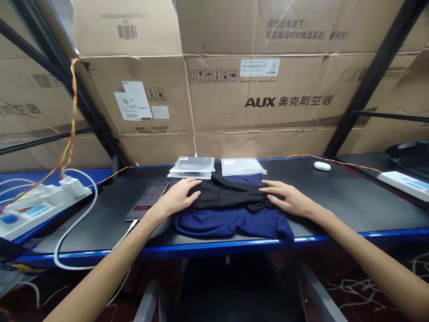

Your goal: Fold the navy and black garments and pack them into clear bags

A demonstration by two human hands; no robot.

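L hand [181, 197] & R hand [285, 197] apart, palm-dn, fingers [191, 181] inward, forearms [360, 243] fwd.

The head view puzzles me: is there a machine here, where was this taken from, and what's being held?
There's no machine, just a person's bare hands. A camera worn on the head looks forward and down.

The left hand and right hand rest at opposite ends of a black cloth, fingers spread, with no firm grip visible. Under it lies a dark blue cloth, on a dark tabletop.

Behind the cloths are two piles of translucent packets. A flat screen device lies left; a small white case sits right. Cardboard stands behind everything.
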